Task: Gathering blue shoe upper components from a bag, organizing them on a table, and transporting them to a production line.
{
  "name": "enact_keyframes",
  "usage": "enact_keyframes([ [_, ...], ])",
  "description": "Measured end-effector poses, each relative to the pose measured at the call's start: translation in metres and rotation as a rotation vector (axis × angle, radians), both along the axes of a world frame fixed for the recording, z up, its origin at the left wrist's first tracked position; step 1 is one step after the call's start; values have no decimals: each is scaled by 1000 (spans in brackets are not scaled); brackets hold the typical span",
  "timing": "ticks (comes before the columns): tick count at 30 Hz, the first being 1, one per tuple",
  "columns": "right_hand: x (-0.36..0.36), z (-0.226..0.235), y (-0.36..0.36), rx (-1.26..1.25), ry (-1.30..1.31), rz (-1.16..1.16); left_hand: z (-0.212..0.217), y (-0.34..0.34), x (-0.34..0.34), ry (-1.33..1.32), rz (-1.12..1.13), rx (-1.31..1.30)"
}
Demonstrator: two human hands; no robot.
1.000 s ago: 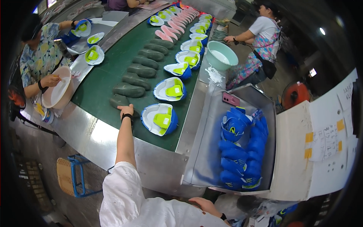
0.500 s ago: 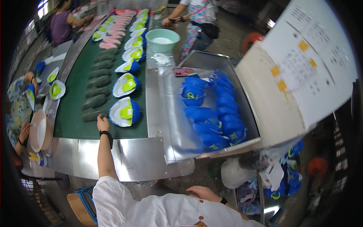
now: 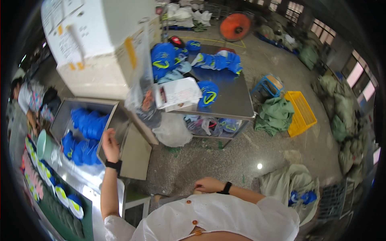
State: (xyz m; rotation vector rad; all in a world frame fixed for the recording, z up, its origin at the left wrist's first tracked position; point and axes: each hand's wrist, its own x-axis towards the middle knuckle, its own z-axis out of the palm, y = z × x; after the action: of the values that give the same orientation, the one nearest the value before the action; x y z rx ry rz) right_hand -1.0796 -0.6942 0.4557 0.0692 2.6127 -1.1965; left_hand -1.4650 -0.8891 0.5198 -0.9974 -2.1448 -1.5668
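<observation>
Left hand, thumb and fingers apart — shifted from dark oblong pieces to beside metal bin; right hand — cannot tell closure.

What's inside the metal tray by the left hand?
Inside the metal tray: blue shoe uppers, overlapping in two rows. Whatever lies beneath them, including that part of the tray floor, is covered. The left hand also blocks part of the tray's side.
</observation>
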Motion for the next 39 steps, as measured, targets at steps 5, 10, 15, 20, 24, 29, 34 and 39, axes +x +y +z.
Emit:
enact_keyframes([
  [5,104,-28,75,-77,-68,-420,38,181,70,141,-325,-63],
  [10,115,-25,145,-85,-147,-562,39,290,79,72,-492,-155],
  [15,75,-12,249,-67,-57,-578,24,408,24,-53,-613,-64],
  [20,43,-37,402,19,9,-648,29,526,-22,-27,-554,-184],
  [24,2,-14,516,383,-107,-745,20,613,-79,165,-398,-446],
  [29,-24,-47,627,387,-76,-774,-17,727,-123,80,-253,-787],
  [34,-51,-53,693,352,-137,-641,-50,803,-140,-154,-90,-686],
  [39,-82,-80,814,314,237,-878,-94,867,-154,-231,14,-472],
])
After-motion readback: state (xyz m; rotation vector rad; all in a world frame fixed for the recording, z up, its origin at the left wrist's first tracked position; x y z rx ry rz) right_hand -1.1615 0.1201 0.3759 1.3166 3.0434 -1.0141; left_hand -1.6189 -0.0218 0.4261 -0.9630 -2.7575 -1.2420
